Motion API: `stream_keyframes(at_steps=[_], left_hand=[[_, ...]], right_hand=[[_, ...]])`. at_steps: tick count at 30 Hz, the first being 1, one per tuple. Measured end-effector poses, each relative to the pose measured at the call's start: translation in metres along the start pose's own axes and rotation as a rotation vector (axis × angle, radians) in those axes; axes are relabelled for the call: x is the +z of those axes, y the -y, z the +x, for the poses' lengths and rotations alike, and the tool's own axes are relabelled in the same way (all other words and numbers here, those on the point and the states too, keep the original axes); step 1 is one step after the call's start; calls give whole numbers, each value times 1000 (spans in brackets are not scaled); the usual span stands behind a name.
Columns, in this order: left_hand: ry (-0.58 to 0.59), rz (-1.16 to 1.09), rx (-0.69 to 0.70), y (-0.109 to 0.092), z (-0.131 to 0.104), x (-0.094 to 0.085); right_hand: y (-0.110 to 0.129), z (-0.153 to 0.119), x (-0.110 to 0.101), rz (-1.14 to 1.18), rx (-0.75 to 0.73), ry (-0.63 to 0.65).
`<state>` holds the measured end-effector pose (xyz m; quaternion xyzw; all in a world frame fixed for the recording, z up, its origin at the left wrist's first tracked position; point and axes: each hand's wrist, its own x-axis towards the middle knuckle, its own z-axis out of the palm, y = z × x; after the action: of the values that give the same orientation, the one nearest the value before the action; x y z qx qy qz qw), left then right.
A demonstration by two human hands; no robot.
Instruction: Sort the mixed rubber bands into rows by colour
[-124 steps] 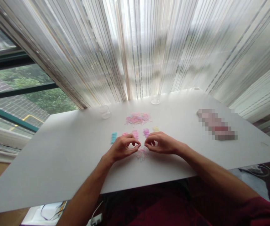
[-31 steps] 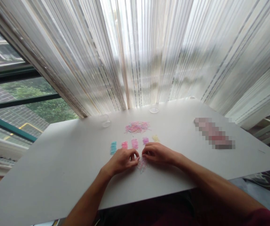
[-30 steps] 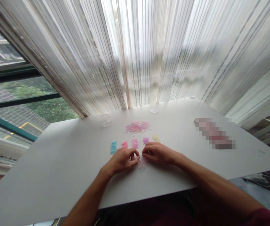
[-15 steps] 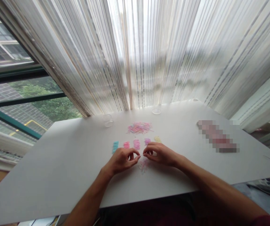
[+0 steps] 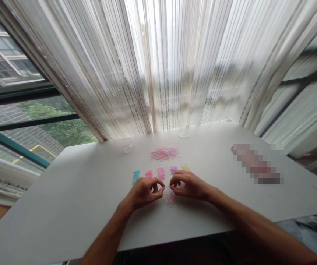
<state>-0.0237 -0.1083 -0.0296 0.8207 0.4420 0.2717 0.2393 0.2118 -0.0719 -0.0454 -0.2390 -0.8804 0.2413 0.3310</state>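
Note:
My left hand [image 5: 147, 190] and my right hand [image 5: 189, 184] meet over the white table, both with thumb and forefinger pinched. A thin, pale elastic band [image 5: 167, 187] is drawn taut between the two pinches. Just beneath it lies a small loose heap of pale pink and mixed bands [image 5: 169, 198]. Beyond my fingers runs a row of colour groups: blue [image 5: 136, 176], hot pink [image 5: 149, 173], light pink [image 5: 161, 173], purple [image 5: 173, 169] and yellow [image 5: 185, 166]. Behind the row is a larger mixed pile of bands [image 5: 164, 154].
Toward the back of the white table [image 5: 72, 198] stand a clear container [image 5: 128, 145] and a clear round lid or dish [image 5: 183, 134]. A pixelated pinkish object [image 5: 256, 163] lies on the right. Striped sheer curtains [image 5: 175, 73] hang along the table's far edge.
My hands have moved slightly apart, and the thin band now shows stretched between them. The whole view has shifted a little. The groups and piles look the same.

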Motion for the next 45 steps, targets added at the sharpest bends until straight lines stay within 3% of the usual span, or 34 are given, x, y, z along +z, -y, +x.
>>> stream_keyframes(at_steps=[24,27,35,40,45], left_hand=[[-38,-83,90,0,4,-3],[-39,-55,57,8,1,-12],[-85,128,-120,40,-10,-56],[-73,129,-173,46,-12,-57],[-113,45,-110,49,-11,-52]], right_hand=[[3,2,1,-2,-62,-74],[3,2,0,-18,-69,-77],[-1,2,-6,-35,-68,-75],[0,1,-6,-29,-57,-62],[-1,1,-6,-27,-42,-22]])
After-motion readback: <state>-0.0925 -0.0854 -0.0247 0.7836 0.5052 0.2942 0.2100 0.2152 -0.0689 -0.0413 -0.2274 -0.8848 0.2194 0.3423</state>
